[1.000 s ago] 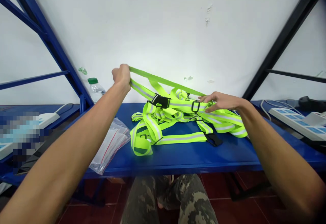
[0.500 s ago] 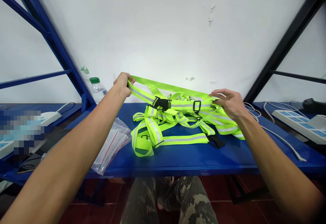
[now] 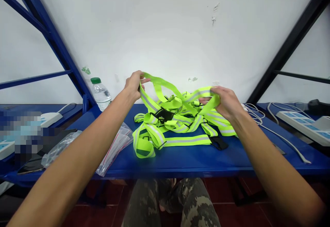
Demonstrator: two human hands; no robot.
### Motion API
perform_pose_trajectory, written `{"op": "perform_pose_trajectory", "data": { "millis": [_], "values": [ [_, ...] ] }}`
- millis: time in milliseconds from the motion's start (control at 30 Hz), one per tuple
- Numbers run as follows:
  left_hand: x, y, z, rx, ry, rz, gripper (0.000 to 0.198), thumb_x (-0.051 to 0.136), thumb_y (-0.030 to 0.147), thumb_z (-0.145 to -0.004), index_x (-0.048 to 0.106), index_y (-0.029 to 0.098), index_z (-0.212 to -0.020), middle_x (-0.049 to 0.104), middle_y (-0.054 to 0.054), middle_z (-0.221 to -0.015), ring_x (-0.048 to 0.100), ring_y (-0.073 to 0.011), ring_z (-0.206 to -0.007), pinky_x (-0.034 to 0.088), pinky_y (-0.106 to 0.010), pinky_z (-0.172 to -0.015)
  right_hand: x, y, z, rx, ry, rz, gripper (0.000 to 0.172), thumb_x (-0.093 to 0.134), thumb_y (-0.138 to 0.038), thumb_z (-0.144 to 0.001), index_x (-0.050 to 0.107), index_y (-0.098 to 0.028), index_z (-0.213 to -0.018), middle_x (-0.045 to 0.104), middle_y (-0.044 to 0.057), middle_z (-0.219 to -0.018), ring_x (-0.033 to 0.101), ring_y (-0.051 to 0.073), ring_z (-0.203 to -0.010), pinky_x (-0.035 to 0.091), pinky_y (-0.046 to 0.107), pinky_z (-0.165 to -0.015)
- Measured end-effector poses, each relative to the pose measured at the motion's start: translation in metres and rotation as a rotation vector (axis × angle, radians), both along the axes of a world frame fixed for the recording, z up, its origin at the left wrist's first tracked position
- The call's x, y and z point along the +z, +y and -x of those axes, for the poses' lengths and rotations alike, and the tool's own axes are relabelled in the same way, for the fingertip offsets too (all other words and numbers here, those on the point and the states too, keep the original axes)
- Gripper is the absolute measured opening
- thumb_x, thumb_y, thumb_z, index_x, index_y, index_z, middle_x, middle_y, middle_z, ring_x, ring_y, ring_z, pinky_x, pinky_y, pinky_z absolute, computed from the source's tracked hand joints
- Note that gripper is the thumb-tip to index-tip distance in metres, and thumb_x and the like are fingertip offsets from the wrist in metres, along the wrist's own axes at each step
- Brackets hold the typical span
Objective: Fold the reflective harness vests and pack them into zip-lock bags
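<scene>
A neon-yellow reflective strap [image 3: 168, 84] with a grey stripe is raised in a loop between my two hands. My left hand [image 3: 134, 84] grips one end of the loop, up near the wall. At the other end, my right hand [image 3: 223, 99] is closed around a bend of the strap, its fingers partly behind it. Below lies a tangled heap of the same neon straps [image 3: 154, 134], with a black buckle [image 3: 164, 114] under the loop. A black end piece [image 3: 218, 142] rests on the blue table at the heap's front right.
Clear zip bags [image 3: 114, 148] lie left of the heap on the blue table [image 3: 185, 163]. Behind my left arm stands a water bottle [image 3: 100, 94] with a green cap. White cables [image 3: 283, 139] and a power strip [image 3: 305, 125] are on the right. A white wall rises behind.
My hands have come closer together, so the strap between them has gone from taut to slack and curved. The left hand moved right; the right hand shifted slightly left.
</scene>
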State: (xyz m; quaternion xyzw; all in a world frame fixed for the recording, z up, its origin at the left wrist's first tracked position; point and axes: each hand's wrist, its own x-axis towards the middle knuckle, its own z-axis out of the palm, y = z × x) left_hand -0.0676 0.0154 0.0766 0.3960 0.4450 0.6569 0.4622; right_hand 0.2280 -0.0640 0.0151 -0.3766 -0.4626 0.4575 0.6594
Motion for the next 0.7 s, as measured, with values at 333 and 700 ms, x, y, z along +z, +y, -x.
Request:
{"op": "perform_pose_trajectory", "data": {
  "millis": [333, 700],
  "values": [
    [0.032, -0.034, -0.046, -0.081, 0.291, -0.244, 0.042, 0.073, 0.056, -0.069, 0.053, 0.025, -0.09, 0.068, -0.005, -0.092, 0.062, -0.0174, -0.07, 0.04, -0.026, -0.051, 0.006, 0.0, 0.044, 0.385, -1.109, -0.17, 0.011, 0.067, -0.027, -0.08, 0.068, -0.018, -0.086, 0.074, 0.007, -0.096, 0.068, 0.022, -0.091, 0.053, 0.037, -0.086],
    [0.033, -0.002, -0.022, -0.369, 1.004, -0.257, 0.081, 0.049, 0.098, -0.051, 0.061, 0.027, -0.087, 0.066, -0.002, -0.078, 0.051, -0.021, -0.103, 0.028, -0.036, -0.072, -0.026, -0.011, 0.07, 0.291, -1.272, -0.243, 0.03, 0.063, -0.045, -0.085, 0.07, -0.016, -0.089, 0.07, 0.006, -0.08, 0.061, 0.02, -0.069, 0.044, 0.031, -0.064]
  ]
}}
